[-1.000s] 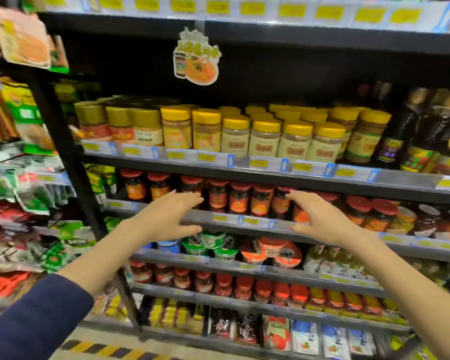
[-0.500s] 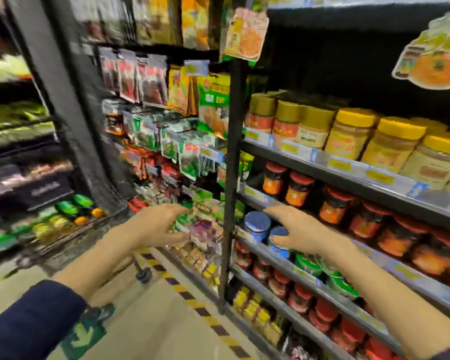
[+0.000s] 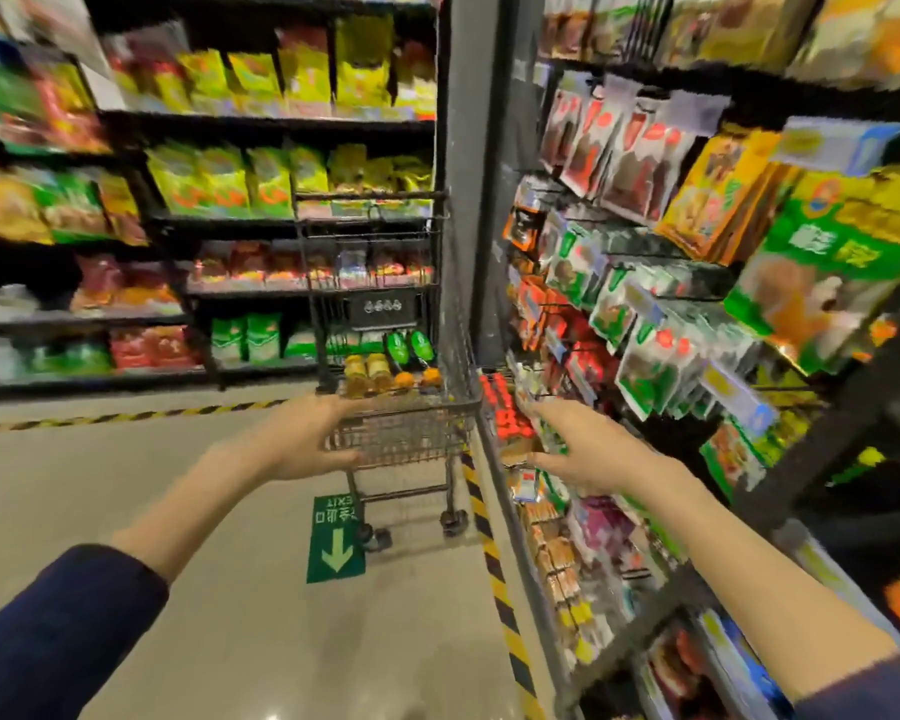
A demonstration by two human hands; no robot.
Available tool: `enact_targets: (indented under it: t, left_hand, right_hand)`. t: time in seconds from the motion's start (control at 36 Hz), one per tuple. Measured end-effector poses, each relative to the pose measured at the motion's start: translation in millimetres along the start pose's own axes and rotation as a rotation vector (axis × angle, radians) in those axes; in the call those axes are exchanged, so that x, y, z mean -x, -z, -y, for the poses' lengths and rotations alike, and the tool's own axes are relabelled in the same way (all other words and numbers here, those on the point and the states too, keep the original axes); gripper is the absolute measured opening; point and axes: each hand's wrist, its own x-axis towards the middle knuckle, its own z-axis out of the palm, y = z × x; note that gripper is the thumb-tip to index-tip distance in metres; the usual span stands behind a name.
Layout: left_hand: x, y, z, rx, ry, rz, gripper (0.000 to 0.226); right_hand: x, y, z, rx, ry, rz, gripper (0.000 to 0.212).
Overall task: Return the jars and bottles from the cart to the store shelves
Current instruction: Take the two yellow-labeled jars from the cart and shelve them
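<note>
Hands: our left hand [image 3: 302, 439] and right hand [image 3: 588, 449] are spread, empty.
Cart [image 3: 401, 433]: we reach in — one jar [image 3: 378, 368] per hand, gripped by the body.

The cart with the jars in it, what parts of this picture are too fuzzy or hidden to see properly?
- Jars and bottles in the cart, head view: too small and blurred to read labels or count.
- Cart's near side: partly covered by the left hand.
- Packets behind the right hand: hidden by it.
- Shelf packets: smeared by motion blur.
- Both sleeves: cut off by the bottom edge.
</note>
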Motion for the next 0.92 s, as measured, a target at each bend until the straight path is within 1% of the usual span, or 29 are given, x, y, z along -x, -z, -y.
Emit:
enact_targets:
  t: [0.11, 0.31, 0.39, 0.5, 0.67, 0.92]
  left_hand:
    - [-8.4, -2.7, 27.1, 0.034, 0.142, 0.018, 0.069]
    - [-63.7, -10.7, 87.3, 0.082, 0.246, 0.033, 0.072]
    - [-99.6, -11.1, 117.1, 0.095, 0.242, 0.047, 0.072]
    - [-147.5, -8.4, 160.2, 0.104, 0.241, 0.058, 0.075]
    - [-216.3, -5.9, 216.5, 0.109, 0.205, 0.073, 0.072]
    - [-307.6, -22.3, 261.5, 0.135, 0.177, 0.132, 0.073]
  right_hand:
    - [-60.8, 1.8, 6.8, 0.01, 0.098, 0.023, 0.069]
    - [-165.4, 4.7, 18.6, 0.003, 0.195, 0.031, 0.068]
    - [-211.9, 7.6, 22.1, 0.001, 0.205, 0.04, 0.067]
    - [-272.6, 14.9, 23.8, -0.03, 0.171, 0.058, 0.066]
    - [-351.4, 16.8, 20.1, -0.063, 0.131, 0.062, 0.066]
    - [-445.5, 2.5, 7.9, -0.115, 0.099, 0.127, 0.067]
